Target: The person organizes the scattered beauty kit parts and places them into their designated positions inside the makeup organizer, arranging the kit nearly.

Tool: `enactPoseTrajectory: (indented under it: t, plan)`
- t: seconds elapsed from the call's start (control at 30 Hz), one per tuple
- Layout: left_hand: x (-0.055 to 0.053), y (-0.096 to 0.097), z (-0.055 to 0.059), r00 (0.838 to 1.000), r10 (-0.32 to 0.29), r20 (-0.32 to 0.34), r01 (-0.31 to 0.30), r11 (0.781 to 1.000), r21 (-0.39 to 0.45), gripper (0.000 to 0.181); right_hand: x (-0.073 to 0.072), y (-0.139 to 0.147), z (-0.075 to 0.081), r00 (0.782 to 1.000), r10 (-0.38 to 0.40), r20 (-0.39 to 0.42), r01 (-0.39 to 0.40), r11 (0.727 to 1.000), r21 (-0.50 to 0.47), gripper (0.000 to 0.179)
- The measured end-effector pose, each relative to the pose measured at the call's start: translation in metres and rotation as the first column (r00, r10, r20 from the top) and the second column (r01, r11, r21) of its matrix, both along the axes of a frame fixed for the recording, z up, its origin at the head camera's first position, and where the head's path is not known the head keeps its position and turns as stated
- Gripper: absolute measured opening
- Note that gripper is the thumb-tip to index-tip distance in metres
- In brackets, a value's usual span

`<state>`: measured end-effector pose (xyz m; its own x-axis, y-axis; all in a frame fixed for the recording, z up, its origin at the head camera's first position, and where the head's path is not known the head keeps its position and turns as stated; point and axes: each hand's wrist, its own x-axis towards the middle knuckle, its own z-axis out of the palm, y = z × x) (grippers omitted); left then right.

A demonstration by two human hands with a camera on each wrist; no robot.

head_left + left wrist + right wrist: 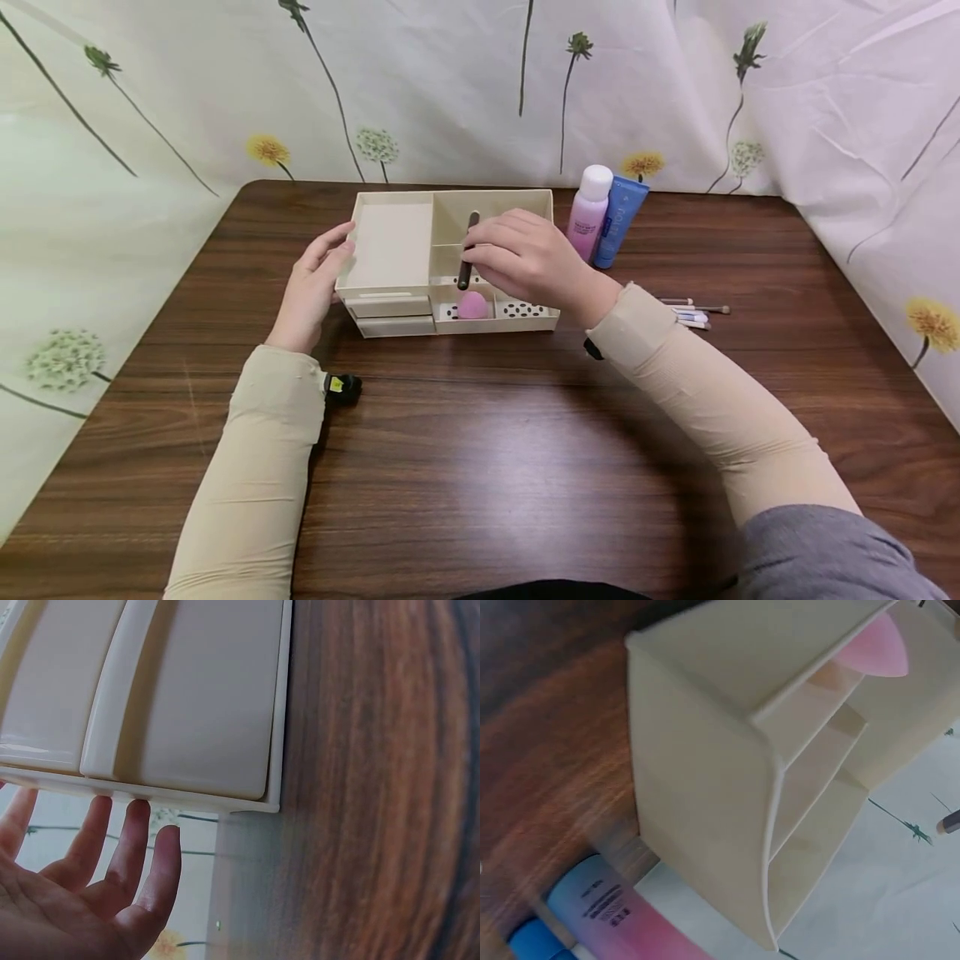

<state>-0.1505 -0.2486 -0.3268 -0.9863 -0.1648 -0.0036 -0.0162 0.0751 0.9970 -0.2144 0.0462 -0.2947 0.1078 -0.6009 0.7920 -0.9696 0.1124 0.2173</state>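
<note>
A cream desktop organizer [390, 237] stands on the table, with two drawers on its left and open compartments on its right. A pink makeup sponge [472, 306] sits in a front compartment. Over the compartments, my right hand [525, 258] pinches a slim dark stick [466, 271] near its middle, tilted slightly from upright; its exact kind I cannot tell. Only one end of the stick shows at the edge of the right wrist view. My left hand [307, 287] rests against the organizer's left side, its fingertips [137, 806] touching the wall in the left wrist view.
Right of the organizer stand a pink bottle [587, 218] with a white cap and a blue tube [621, 221]. Several thin makeup brushes [693, 317] lie on the table beyond my right forearm. Behind the table hangs a flowered cloth [465, 92].
</note>
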Motion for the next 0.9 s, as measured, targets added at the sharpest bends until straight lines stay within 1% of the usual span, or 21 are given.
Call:
enactPoseTrajectory:
  t: [0.2, 0.27, 0.5, 0.67, 0.8, 0.9]
  plan:
    - [0.0, -0.001, -0.001, 1.0, -0.001, -0.006, 0.001, 1.0, 0.0, 0.051, -0.014, -0.021, -0.001, 0.999, 0.036, -0.04, -0.035, 0.999, 0.02, 0.009]
    - [0.0, -0.001, -0.001, 1.0, 0.002, -0.01, -0.001, 1.0, 0.008, 0.05, -0.017, -0.027, -0.002, 0.998, 0.041, -0.051, -0.039, 0.999, 0.035, 0.009]
    - [-0.001, 0.0, -0.001, 1.0, -0.002, -0.01, 0.002, 1.0, -0.006, 0.05, -0.029, -0.043, -0.007, 0.994, 0.047, -0.095, -0.038, 0.995, 0.095, 0.01]
    - [-0.001, 0.0, -0.001, 1.0, -0.006, -0.008, 0.006, 1.0, -0.002, 0.051, -0.033, -0.048, -0.009, 0.992, 0.04, -0.116, -0.023, 0.989, 0.148, 0.011]
    - [-0.001, 0.0, -0.001, 1.0, -0.007, -0.007, 0.007, 1.0, -0.006, 0.051, -0.036, -0.051, -0.009, 0.994, 0.033, -0.107, -0.013, 0.983, 0.184, 0.014]
    - [-0.001, 0.0, -0.001, 1.0, -0.006, -0.009, 0.006, 1.0, -0.01, 0.051, -0.035, -0.054, -0.009, 0.994, 0.046, -0.098, -0.026, 0.979, 0.202, 0.018]
